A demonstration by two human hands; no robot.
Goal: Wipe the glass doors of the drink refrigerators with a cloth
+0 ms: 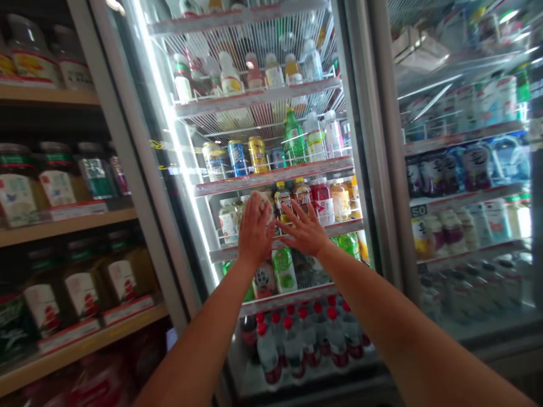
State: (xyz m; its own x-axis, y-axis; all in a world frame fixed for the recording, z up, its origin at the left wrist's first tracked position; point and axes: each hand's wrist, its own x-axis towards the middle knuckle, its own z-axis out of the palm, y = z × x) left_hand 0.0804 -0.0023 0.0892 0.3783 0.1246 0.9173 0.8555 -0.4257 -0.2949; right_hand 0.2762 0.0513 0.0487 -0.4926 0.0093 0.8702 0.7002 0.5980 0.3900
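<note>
Both arms reached into the open fridge (360, 169), toward its fourth shelf (292, 234) counted from the top. The left hand (254, 229) was raised with its back to the camera, fingers extended and close together, against a pale bottle (259, 203) standing on that shelf. The fingertips covered the bottle's front, and it could not be told whether they gripped it or only touched it. The right hand (306, 229) was just to the right of the left hand, palm down, fingers spread and released, holding nothing. It hovered over the shelf edge in front of a yellow-capped bottle (282, 198) and a red bottle (321, 200).

On the shelf above stood cans (237, 158) and a green bottle (294, 138). Below the hands, a green-labelled bottle (284, 268) stood on the next shelf down, and red-capped bottles (305, 339) filled the bottom of the fridge. Left of the fridge, wooden shelves (63, 226) carried jars (55, 181). To its right, behind a closed glass door (466, 169), stood more drinks.
</note>
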